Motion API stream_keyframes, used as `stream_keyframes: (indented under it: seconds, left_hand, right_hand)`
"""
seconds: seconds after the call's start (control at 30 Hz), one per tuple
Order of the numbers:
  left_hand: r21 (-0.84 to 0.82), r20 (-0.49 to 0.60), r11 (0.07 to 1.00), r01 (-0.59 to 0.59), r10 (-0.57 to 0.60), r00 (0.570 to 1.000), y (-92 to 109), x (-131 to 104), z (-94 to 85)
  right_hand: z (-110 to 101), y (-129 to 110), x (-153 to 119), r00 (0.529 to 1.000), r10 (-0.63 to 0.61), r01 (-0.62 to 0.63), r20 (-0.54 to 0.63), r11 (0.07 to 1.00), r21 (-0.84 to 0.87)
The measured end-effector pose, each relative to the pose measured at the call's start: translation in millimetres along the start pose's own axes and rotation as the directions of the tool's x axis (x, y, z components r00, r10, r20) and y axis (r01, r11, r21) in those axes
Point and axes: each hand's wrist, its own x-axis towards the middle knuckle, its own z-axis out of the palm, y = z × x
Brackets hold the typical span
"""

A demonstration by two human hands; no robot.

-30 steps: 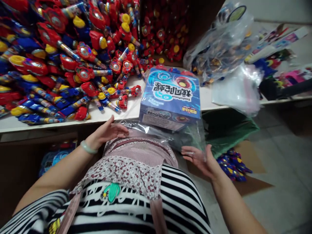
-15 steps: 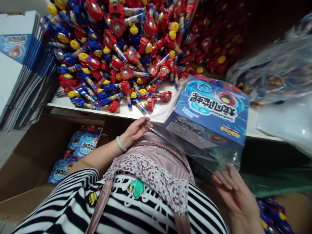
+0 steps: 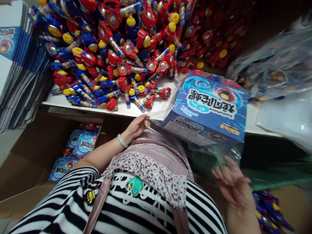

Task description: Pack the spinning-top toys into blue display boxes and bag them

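White tabletop (image 3: 136, 112) runs across the scene, its far left part covered by a heaped pile of red, blue and yellow toys (image 3: 129, 48), with more red ones in a dark recess farther back. To the right of the heap lies a blue printed box (image 3: 207, 104) inside a clear plastic bag (image 3: 212, 150), its lettering upside down to the wearer and its near side seeming to reach past the front edge of the table. Both hands are at the near side of the bag, well apart from each other. The left hand (image 3: 136, 128), with a pale bracelet (image 3: 122, 141) at the wrist, pinches the near left edge of the film between thumb and fingers. The right hand (image 3: 234, 182) is at the near right corner, fingers curled; it is blurred, and I cannot tell whether they grip the film. At the far left stand flattened cartons (image 3: 21, 78) in a stack; nearer, below table height, an open cardboard box (image 3: 21, 159) holds more blue printed boxes (image 3: 84, 144). On the right are a filled plastic sack (image 3: 273, 71) and, low down, green sheeting (image 3: 275, 174) beside some blue toys (image 3: 269, 209)
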Motion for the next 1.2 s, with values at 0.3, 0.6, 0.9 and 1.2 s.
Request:
stream_keyframes:
  seconds: [0.3,0.6,0.9,1.2]
  left_hand:
    - [0.159,0.329,0.960,0.230,-0.271,0.905,27,7,-26.2]
    - [0.202,0.215,0.970,0.135,-0.179,0.960,21,1,-20.9]
    - [0.140,0.151,0.984,0.112,-0.133,0.980,2,-15,-33.7]
    - [0.363,0.229,0.885,0.292,-0.389,0.892,43,-18,-60.3]
  right_hand:
    - [-25,8,3,0.972,-0.003,0.024,0.236,0.996,-0.083]
    - [-34,23,9,0.970,-0.085,0.114,0.228,0.987,-0.117]
    - [-35,15,20,0.964,-0.074,0.110,0.254,0.985,-0.131]
    - [-35,12,19,0.978,-0.016,0.040,0.206,0.993,-0.115]
